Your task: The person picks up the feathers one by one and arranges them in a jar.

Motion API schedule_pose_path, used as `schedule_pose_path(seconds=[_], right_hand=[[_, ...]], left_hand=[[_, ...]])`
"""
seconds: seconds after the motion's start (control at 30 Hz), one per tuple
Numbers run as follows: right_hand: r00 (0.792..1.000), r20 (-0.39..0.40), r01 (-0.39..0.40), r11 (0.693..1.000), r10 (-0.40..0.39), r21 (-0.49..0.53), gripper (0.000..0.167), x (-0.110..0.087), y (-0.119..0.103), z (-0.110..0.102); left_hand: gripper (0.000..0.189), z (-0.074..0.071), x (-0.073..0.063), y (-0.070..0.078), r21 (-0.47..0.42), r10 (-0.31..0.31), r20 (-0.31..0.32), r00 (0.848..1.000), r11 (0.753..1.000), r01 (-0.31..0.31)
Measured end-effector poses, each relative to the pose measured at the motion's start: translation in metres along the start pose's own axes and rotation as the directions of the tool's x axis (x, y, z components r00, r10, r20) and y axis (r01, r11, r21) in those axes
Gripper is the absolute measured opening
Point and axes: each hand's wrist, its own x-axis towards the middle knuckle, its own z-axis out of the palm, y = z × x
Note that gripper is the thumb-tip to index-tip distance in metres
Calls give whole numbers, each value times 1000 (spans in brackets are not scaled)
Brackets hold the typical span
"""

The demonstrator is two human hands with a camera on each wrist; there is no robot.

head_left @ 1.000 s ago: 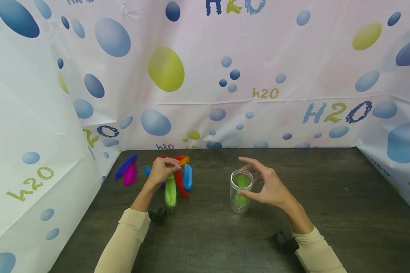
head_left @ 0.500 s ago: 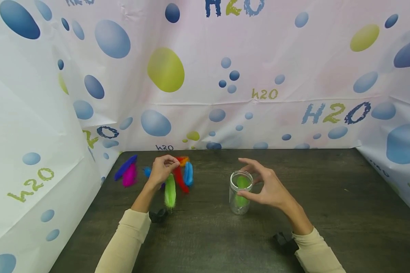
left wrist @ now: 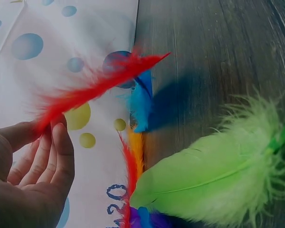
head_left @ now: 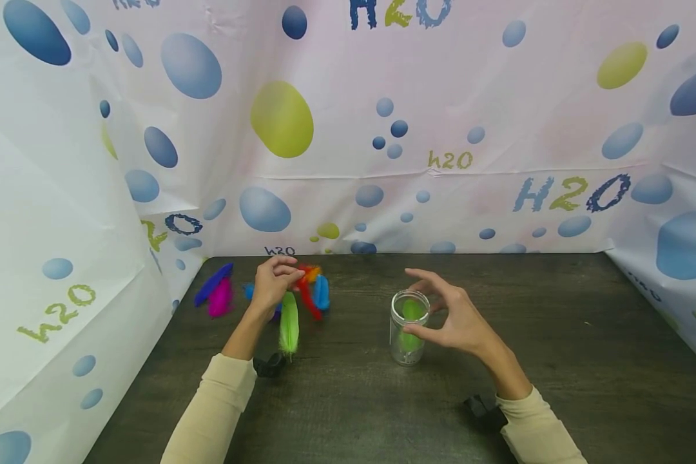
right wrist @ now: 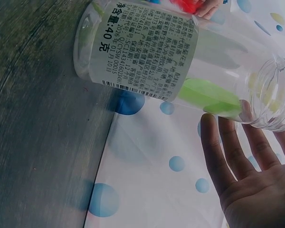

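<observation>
My left hand [head_left: 275,283] is at the feather pile, pinching a red feather [left wrist: 99,88] by one end between thumb and fingers. In the left wrist view the feather sticks out over the others, its tip pointing away from the hand. A lime green feather [head_left: 289,325] lies just below that hand, with blue feathers [head_left: 321,293] and an orange feather [left wrist: 137,147] close by. My right hand [head_left: 455,316] curves round the upper part of a clear jar [head_left: 405,358], thumb in front and fingers behind. Inside the upright jar stands a green feather [right wrist: 206,95]. A printed label [right wrist: 142,52] covers part of its side.
A dark blue feather [head_left: 213,283] and a magenta feather [head_left: 220,298] lie at the far left of the dark wooden table [head_left: 348,399]. A white printed sheet [head_left: 348,129] with blue and green spots hangs behind the table and along its sides.
My left hand has moved slightly up and away, drawing the red feather along, its lower tip shifting upward. The right hand and the jar have stayed put.
</observation>
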Motion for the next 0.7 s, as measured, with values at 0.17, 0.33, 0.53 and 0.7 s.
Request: schedule_pose_path(seconds=[0.17, 0.33, 0.53, 0.7], right_hand=[[1000, 2, 1, 1000, -1, 1, 87, 0, 0, 0], [1000, 1, -1, 1000, 1, 1, 87, 0, 0, 0], [1000, 0, -1, 1000, 1, -4, 87, 0, 0, 1], [1000, 1, -5, 1000, 5, -3, 87, 0, 0, 1]], left_hand=[[32, -1, 0, 1, -60, -7, 19, 1000, 998, 8], [36, 1, -1, 5, -93, 1, 30, 1000, 996, 2], [40, 5, -2, 11, -128, 10, 40, 999, 992, -5], [41, 8, -4, 16, -165, 23, 58, 998, 986, -13]])
